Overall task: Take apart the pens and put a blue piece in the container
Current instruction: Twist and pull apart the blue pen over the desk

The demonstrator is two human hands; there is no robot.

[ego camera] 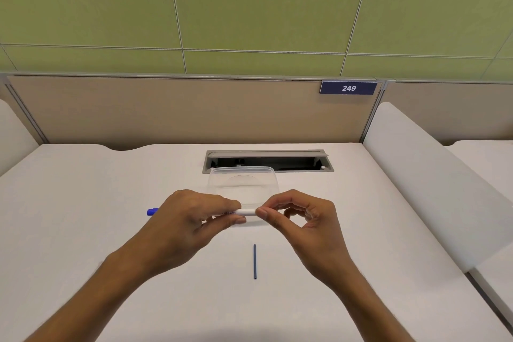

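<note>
A white pen (244, 213) with a blue cap end (152, 211) lies level between my hands above the white desk. My left hand (191, 214) wraps its barrel, the blue end poking out to the left. My right hand (299, 215) pinches the pen's right tip between thumb and forefinger. Just behind the hands stands a clear plastic container (243, 180), open on top. A thin blue refill stick (254, 261) lies on the desk nearer to me, apart from both hands.
An open grey cable slot (268, 161) is set in the desk (83, 203) behind the container. A beige partition with a sign "249" (348, 88) closes the back. White dividers (422, 175) flank the desk on both sides.
</note>
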